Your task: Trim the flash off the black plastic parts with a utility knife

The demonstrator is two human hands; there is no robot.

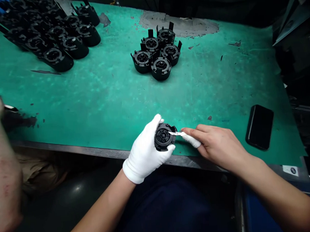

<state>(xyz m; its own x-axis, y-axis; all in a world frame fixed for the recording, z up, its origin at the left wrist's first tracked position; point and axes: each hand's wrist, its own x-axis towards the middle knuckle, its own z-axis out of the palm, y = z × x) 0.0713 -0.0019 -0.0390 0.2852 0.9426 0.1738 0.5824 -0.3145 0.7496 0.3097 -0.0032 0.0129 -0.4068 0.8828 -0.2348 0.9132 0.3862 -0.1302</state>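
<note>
A round black plastic housing [164, 136] is gripped in my left hand [148, 150], which wears a white glove. Its face with ribs and holes points up toward me, close above the table's front edge. My right hand [217, 142] is bare apart from a white cover on the thumb. Between its thumb and forefinger it pinches a small knife [175, 133] with a pointed metal blade. The blade's tip lies over the right part of the housing's face; whether it touches I cannot tell. Most of the knife's handle is hidden by my fingers.
Several similar black housings [161, 68] cluster on the green table mat [105, 97] beyond my hands. A larger group [57, 58] stands at the far left. A black phone [260, 126] lies at right. Another person's arm [5, 177] reaches in at left.
</note>
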